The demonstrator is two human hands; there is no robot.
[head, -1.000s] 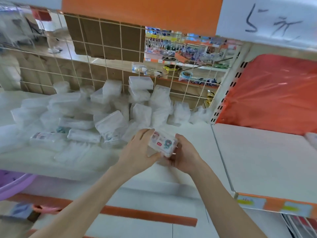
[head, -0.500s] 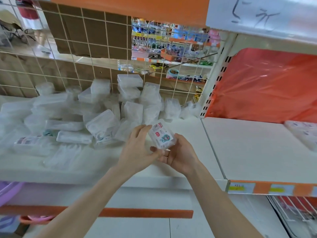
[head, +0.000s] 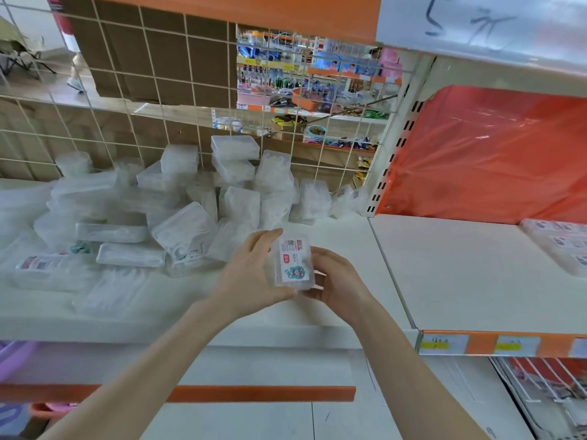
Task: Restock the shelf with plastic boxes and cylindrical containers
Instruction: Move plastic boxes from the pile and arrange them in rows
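A cream wire grid (head: 127,100) backs the white shelf (head: 476,274), brown cardboard (head: 165,55) behind it; orange plastic sheeting (head: 492,154) hangs at right, a stocked aisle (head: 311,84) beyond.

You face a wire grid (head: 191,90). Behind it sits brown cardboard (head: 165,55); right of it, an orange plastic sheet (head: 492,154); well below its left end, a purple basin (head: 12,354).

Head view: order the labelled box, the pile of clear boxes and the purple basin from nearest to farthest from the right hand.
1. labelled box: gripped by the right hand itself, on its left side.
2. pile of clear boxes: further left and behind.
3. purple basin: far lower left, at the frame edge.
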